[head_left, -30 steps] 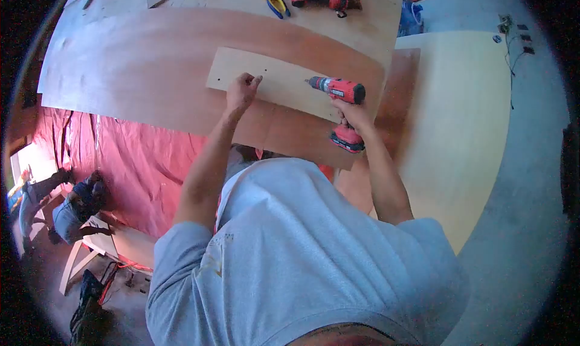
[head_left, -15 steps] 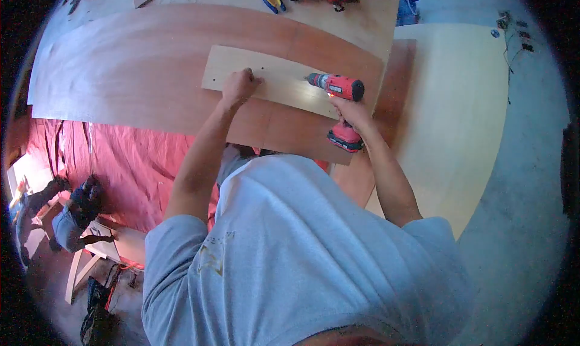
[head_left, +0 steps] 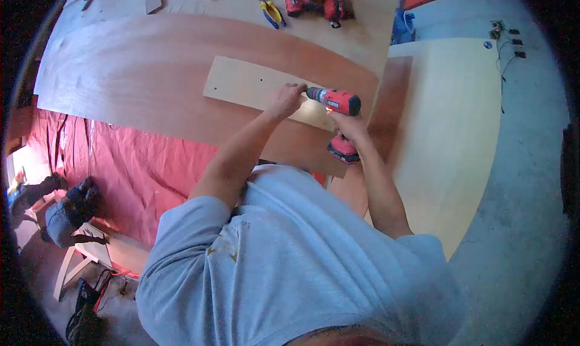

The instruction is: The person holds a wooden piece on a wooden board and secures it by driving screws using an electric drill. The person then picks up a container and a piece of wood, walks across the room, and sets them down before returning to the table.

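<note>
My right hand (head_left: 351,127) is wrapped round the grip of a red cordless drill (head_left: 339,101), its work light lit and its nose pointing left. At that nose, the fingers of my left hand (head_left: 290,98) are pinched together; whatever they hold is too small to make out. Both hands are over a pale wooden board (head_left: 232,83) with two dark spots at its left part. The board lies on a large curved brown plywood panel (head_left: 151,62).
Yellow-and-blue pliers (head_left: 271,11) and another red power tool (head_left: 334,11) lie beyond the panel. To the right is a pale curved sheet (head_left: 450,122). Red sheeting (head_left: 133,165) spreads at the left, where another person (head_left: 72,210) is bent over.
My left hand has moved right along the board to the drill's nose, its fingers now pinched there. The drill stays in my right hand, and the view has shifted slightly.
</note>
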Action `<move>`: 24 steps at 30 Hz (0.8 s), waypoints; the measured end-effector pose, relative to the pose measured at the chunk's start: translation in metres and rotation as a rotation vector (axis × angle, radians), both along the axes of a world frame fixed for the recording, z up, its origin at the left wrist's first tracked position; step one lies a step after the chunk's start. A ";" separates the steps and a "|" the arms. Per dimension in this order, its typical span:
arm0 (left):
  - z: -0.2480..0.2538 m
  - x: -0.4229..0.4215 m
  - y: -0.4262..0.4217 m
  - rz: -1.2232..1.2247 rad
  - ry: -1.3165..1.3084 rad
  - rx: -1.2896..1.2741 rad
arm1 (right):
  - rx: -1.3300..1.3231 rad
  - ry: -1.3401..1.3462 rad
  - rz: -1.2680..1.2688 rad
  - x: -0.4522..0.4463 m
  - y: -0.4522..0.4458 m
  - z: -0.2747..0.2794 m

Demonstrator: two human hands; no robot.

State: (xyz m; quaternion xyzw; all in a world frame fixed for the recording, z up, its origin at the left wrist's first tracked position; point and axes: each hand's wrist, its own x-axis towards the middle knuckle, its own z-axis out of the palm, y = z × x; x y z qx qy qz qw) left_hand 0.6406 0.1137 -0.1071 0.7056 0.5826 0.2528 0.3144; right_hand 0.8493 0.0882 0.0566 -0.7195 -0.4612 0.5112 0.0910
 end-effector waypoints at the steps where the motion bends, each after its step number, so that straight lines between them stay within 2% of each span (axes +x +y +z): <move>1: 0.005 0.000 0.001 -0.017 0.046 0.055 | 0.014 -0.035 0.028 -0.002 -0.001 0.002; 5: 0.026 -0.005 0.000 0.078 0.049 -0.032 | 0.055 -0.005 0.100 0.012 0.003 -0.027; 8: 0.034 -0.004 -0.003 0.044 0.118 -0.017 | -0.036 -0.033 0.014 0.020 -0.003 -0.042; 10: 0.037 -0.004 -0.003 -0.044 0.127 -0.011 | 0.023 -0.029 0.039 0.017 -0.008 -0.035; 11: 0.015 0.000 0.001 -0.036 0.127 -0.005 | 0.073 -0.026 0.053 0.014 -0.011 -0.028; 13: -0.049 0.013 0.011 0.005 -0.002 0.164 | 0.096 -0.038 0.081 0.014 -0.015 -0.019; 15: -0.053 0.015 0.016 0.094 -0.063 0.093 | 0.113 -0.055 0.109 0.011 -0.013 -0.008; 17: -0.043 0.014 0.009 0.181 -0.127 0.010 | 0.138 0.084 0.050 0.009 -0.017 -0.001; 19: -0.025 0.005 0.000 0.420 -0.444 -0.089 | 0.096 0.151 0.051 0.004 -0.015 -0.003; 20: -0.030 0.000 -0.005 0.425 -0.447 -0.096 | 0.058 0.218 0.044 0.002 -0.013 -0.002; 22: -0.041 -0.028 -0.012 0.542 -0.998 -0.434 | 0.049 0.213 0.075 -0.013 -0.006 0.004; 23: -0.042 -0.042 -0.022 0.545 -0.998 -0.438 | 0.046 0.210 0.104 -0.024 -0.003 0.005; 24: -0.044 -0.057 -0.036 0.593 -1.190 -0.453 | 0.039 0.209 0.102 -0.034 0.000 0.001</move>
